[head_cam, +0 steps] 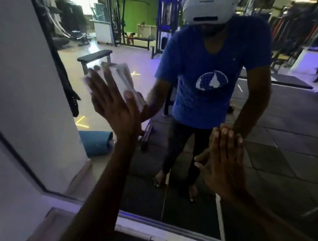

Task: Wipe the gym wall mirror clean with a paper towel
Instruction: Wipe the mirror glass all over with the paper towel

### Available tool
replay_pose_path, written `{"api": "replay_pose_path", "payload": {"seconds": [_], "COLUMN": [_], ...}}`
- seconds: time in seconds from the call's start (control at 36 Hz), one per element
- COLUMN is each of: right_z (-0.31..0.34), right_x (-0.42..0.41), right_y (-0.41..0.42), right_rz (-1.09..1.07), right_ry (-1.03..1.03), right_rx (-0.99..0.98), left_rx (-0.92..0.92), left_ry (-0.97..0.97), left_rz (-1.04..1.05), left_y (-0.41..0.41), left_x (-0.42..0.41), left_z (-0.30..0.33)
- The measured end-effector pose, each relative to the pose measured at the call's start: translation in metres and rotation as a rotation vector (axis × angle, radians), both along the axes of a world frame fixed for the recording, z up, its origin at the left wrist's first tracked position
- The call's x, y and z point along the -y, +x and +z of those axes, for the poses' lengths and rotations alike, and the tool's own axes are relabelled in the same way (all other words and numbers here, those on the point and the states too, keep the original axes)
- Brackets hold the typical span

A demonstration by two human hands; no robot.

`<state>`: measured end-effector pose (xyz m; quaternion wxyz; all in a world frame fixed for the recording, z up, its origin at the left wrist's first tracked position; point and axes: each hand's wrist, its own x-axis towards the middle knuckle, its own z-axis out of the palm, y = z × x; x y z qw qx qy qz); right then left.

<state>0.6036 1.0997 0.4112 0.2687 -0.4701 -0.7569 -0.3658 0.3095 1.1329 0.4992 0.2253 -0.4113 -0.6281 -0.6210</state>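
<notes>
The wall mirror (274, 138) fills most of the head view and reflects a person in a blue shirt. My left hand (112, 102) presses a white paper towel (120, 80) flat against the glass at the left, fingers straight and spread. The towel shows above and to the right of the fingers. My right hand (226, 159) lies flat on the mirror lower down at the right, fingers straight and together, holding nothing.
The mirror's dark left frame (20, 161) meets a white wall (14, 80). A pale ledge (158, 226) runs along the mirror's bottom edge. The reflection shows a bench (94, 56), a rolled blue mat (96, 143) and gym machines.
</notes>
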Motion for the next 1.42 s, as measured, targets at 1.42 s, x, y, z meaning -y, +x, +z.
{"api": "replay_pose_path", "payload": {"seconds": [1.42], "right_z": [0.013], "right_x": [0.000], "right_y": [0.023], "right_rz": [-0.033], "right_ry": [0.050], "right_rx": [0.078], "left_rx": [-0.085], "left_ry": [-0.291], "left_rz": [-0.214], "left_y": [0.120], "left_x": [0.049], "left_z": [-0.075]}}
